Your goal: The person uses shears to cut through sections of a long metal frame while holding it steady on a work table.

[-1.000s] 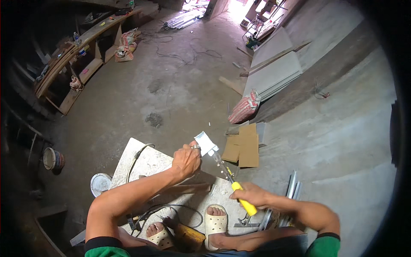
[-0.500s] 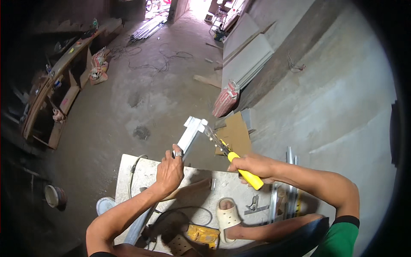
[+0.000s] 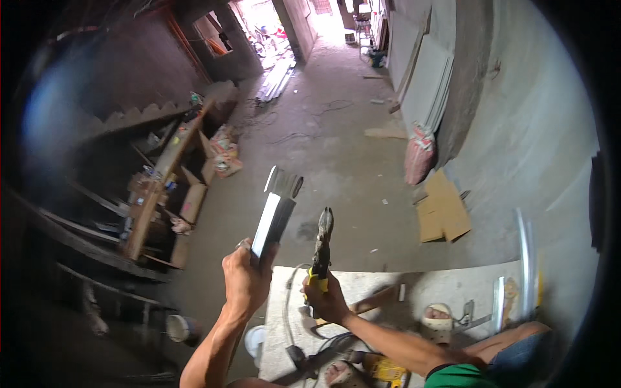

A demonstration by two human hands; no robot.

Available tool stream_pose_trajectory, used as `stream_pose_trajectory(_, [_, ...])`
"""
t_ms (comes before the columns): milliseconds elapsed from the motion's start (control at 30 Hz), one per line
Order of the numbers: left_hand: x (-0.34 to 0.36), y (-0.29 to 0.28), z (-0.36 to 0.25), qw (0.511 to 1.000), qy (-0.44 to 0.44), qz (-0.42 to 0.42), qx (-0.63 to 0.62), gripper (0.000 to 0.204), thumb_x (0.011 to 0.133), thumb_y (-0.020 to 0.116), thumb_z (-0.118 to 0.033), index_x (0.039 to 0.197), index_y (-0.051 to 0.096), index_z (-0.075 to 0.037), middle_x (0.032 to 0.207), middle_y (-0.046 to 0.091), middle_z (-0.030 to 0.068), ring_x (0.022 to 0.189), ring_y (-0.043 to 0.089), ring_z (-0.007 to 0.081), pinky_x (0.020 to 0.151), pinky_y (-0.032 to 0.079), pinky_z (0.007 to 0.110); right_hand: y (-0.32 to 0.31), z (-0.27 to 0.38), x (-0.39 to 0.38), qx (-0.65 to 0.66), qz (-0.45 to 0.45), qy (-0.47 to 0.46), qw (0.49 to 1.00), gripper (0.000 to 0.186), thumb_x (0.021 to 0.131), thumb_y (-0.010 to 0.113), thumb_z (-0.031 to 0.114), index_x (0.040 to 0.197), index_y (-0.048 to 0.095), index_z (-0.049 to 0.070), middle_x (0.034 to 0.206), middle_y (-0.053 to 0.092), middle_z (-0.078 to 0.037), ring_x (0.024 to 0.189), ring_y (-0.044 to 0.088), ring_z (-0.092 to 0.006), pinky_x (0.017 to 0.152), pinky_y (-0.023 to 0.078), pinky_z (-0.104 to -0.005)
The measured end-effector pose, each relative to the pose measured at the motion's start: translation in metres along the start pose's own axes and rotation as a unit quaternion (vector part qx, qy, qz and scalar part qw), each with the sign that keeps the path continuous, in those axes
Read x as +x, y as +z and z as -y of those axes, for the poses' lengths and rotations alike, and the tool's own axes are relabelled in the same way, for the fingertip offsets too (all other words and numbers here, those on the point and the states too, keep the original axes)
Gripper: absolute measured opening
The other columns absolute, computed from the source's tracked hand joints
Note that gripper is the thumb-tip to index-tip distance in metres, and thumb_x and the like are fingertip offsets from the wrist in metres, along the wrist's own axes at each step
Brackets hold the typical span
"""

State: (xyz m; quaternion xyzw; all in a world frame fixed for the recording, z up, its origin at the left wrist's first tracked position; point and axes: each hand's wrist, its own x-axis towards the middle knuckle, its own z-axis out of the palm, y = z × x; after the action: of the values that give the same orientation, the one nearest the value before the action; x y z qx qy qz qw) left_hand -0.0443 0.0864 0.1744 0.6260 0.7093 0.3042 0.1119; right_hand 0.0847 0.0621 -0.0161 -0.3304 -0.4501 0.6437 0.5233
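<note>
My left hand (image 3: 248,270) is closed around the lower part of a short silvery metal channel (image 3: 272,226). The channel stands up at a slant, and its far end has flaps spread outward. In my right hand (image 3: 326,299) is a pair of yellow-handled tin snips (image 3: 323,244), gripped by the handles, with the dark jaws together and pointing up. A gap separates the snips from the channel. Below my hands, a pale board (image 3: 277,304) bears a hammer (image 3: 369,301), a yellow power tool (image 3: 383,370) and my feet in cream clogs (image 3: 438,330).
More metal channels (image 3: 525,258) lean at the board's right end. Flattened cardboard (image 3: 443,210) and a striped sack (image 3: 420,157) lie by the right wall, near stacked white panels (image 3: 430,84). At left are a wooden counter frame (image 3: 162,181) and a bucket (image 3: 181,328). Cables trail over the floor.
The snips have come away from the channel's end and moved left, now pointing upward. My left hand has turned the channel more upright. The view has swung left and up.
</note>
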Motion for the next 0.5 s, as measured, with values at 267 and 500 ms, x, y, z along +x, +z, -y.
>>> stream_pose_trajectory(267, [-0.036,-0.060,-0.030,0.981,0.080,-0.126,0.120,0.030,0.061,0.085,-0.016,0.066,0.061,0.001,0.059,0.062,0.0052,0.051,0.057,0.0096,0.051,0.047,0.028,0.102,0.019,0.003,0.051,0.082,-0.097,0.991,0.045,0.076,0.063,0.007,0.116,0.044,0.000,0.104,0.048,-0.012,0.095,0.053,-0.0247,0.085,0.046,-0.0382])
stream_pose_trajectory(500, [-0.047,-0.065,-0.058,0.978,0.065,-0.087,0.176,0.025,0.064,0.077,-0.016,0.077,0.063,0.000,0.065,0.065,0.0060,0.057,0.062,0.0110,0.056,0.050,0.028,0.142,0.035,0.000,0.062,0.094,-0.178,0.978,0.056,0.071,0.067,0.016,0.116,0.040,0.000,0.114,0.041,-0.023,0.104,0.047,-0.0352,0.091,0.041,-0.0428])
